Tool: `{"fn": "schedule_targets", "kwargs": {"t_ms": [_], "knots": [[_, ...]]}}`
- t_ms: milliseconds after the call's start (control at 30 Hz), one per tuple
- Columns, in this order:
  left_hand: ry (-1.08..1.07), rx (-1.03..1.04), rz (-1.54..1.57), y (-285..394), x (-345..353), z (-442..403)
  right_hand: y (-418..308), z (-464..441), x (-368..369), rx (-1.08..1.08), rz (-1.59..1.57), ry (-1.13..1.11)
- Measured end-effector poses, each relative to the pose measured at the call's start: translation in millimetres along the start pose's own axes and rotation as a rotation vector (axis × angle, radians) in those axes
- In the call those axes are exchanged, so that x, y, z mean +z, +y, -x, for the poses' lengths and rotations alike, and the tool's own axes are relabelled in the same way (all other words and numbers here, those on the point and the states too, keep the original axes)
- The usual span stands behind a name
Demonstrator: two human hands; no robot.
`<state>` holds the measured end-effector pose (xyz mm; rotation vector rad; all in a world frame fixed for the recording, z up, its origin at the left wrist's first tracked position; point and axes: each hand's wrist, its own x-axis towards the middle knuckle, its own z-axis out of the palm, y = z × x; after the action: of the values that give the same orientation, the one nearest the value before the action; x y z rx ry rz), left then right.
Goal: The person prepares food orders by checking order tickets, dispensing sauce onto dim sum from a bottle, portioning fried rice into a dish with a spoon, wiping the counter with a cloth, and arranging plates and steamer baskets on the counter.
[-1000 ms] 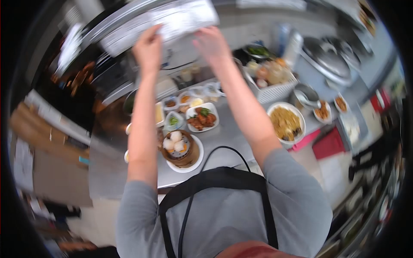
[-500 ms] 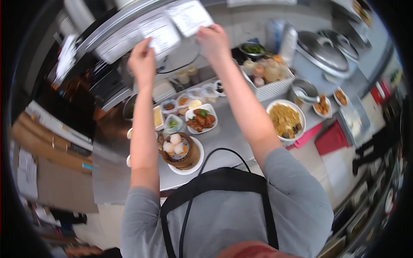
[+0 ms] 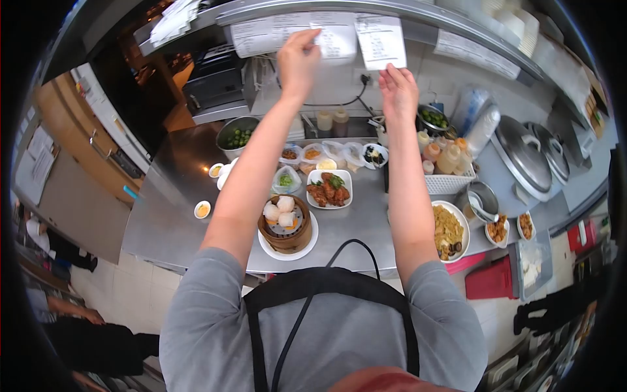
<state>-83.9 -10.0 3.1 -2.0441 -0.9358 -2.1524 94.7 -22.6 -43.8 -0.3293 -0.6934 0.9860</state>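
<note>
Both arms reach up to paper slips hanging from the metal shelf edge. My right hand pinches the lower edge of a white printed slip. My left hand is raised in front of another slip; its fingers are bent together near that slip's left side, and what they hold, if anything, is hidden. Below, on the steel counter, are a bamboo steamer with white dumplings on a plate, a square dish of browned meat, and small tubs of toppings.
To the right are a bowl of noodles, a white basket of bottles, large metal lids and a red bin. A pot of green items stands behind my left forearm. Another person's arm shows at lower left.
The view has turned, so the shelf and counter appear farther right and lower. My left hand has moved across the slips toward the right, and my right hand now grips the bottom of one slip.
</note>
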Motion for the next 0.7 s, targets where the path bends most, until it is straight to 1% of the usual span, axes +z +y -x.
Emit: {"fn": "schedule_targets", "kwargs": {"t_ms": [167,233,267,400,500,600,667,700], "knots": [[0.023,0.051,-0.008,-3,-1,10,7,2,0,0.06,-0.017,0.023],[-0.019,-0.037,0.089,-7,0,18,13,3,-5,0.201,-0.13,-0.008],[-0.047,-0.078,0.117,-9,1,22,18,5,-7,0.233,-0.165,-0.033],[-0.101,-0.153,0.171,-2,-6,30,33,20,-1,0.252,-0.131,-0.018],[-0.115,-0.153,0.191,-5,-10,32,36,13,7,0.193,-0.136,0.046],[-0.127,-0.173,0.229,-15,-18,30,25,6,20,0.111,-0.151,0.049],[-0.045,-0.109,0.139,-23,-28,26,25,-4,15,0.069,-0.125,0.027],[-0.057,-0.111,0.149,-27,-32,24,23,-1,16,0.06,-0.123,0.04]]}}
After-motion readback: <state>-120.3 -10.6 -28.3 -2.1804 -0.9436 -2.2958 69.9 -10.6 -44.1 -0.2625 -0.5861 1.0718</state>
